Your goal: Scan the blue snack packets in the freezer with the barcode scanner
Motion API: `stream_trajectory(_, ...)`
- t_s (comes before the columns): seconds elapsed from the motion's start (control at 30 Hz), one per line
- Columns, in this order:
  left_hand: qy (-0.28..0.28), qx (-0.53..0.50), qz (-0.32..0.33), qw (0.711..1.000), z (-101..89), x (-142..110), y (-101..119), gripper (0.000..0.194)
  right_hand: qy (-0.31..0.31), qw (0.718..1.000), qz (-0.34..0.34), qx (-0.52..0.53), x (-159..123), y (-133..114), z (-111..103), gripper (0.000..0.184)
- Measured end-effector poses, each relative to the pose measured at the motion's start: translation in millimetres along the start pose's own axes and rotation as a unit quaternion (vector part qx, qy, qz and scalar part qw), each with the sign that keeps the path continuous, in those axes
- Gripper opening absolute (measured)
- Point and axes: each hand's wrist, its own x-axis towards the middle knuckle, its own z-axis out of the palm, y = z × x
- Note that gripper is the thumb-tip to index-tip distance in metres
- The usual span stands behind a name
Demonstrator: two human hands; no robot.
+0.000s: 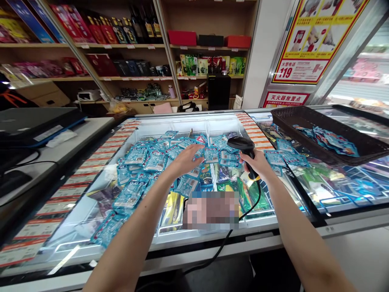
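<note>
My right hand (257, 164) is wrapped round the handle of a black barcode scanner (241, 142), its head pointing left over small blue packets. A black cable (223, 245) runs from the scanner's base down past the front edge of the freezer. To the left, my left hand (189, 159) reaches over the spread of blue packets (156, 161), fingers stretched out; whether the fingertips touch a packet I cannot tell. The packets lie on the glass top of a chest freezer (170, 253), many showing printed barcodes. A pixelated patch covers an object lying nearer me.
A dark woven basket (306, 115) with more blue packets stands at the right. Several blue packets (282, 152) lie beside it. Orange-and-white price strips (100, 162) edge the glass. Left is a counter with a black device (39, 121); stocked shelves (121, 46) rise behind.
</note>
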Motion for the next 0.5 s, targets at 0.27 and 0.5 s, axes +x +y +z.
stream_trajectory(0.27, -0.003, -0.004, 0.009, 1.0, 14.9, -9.0, -5.2, 0.05, -0.014, 1.0, -0.008, -0.002, -4.6, -6.3, -2.4, 0.032)
stream_trajectory(0.5, -0.015, -0.04, 0.059, 0.997, 23.3, -24.6, 17.8, 0.042, -0.005, 1.0, -0.01, 0.008, 3.0, 8.2, -1.4, 0.03)
